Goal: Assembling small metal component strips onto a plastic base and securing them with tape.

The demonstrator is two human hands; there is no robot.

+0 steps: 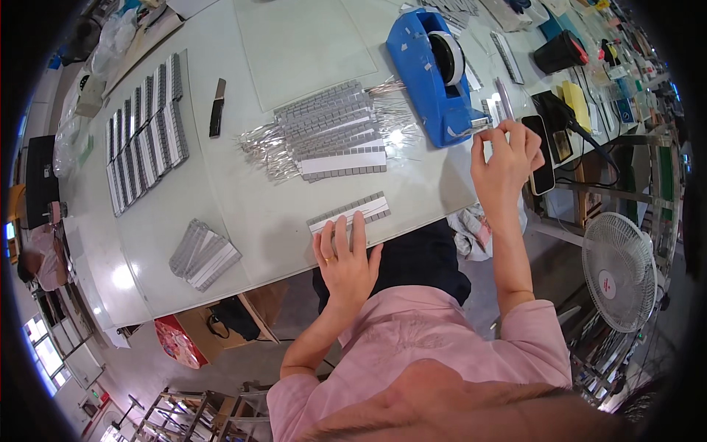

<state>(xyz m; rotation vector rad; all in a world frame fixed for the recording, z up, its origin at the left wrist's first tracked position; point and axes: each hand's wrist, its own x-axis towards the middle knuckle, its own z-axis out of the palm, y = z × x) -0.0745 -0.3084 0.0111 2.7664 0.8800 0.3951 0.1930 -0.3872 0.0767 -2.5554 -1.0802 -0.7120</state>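
My left hand (345, 261) lies with its fingers spread over a flat grey-and-white strip (377, 206), pressing it to the table near the front edge. To the right, my right hand (504, 162) pinches the end of clear tape (475, 130) at the cutter of a blue tape dispenser (426, 96). The tape itself is hard to see between the fingertips. A white-rimmed roll (448, 59) sits in the dispenser. Beyond my left hand is a pile of similar strips (335, 129) with thin silvery wires sticking out at both ends.
A small stack of strips (202, 254) lies at the left front, and rows of strips (147, 136) farther left. A black-handled knife (217, 110) lies between the rows and the wired pile. Right of my right hand are a phone (541, 158) and a black cup (560, 53). A fan (618, 271) stands beyond the table.
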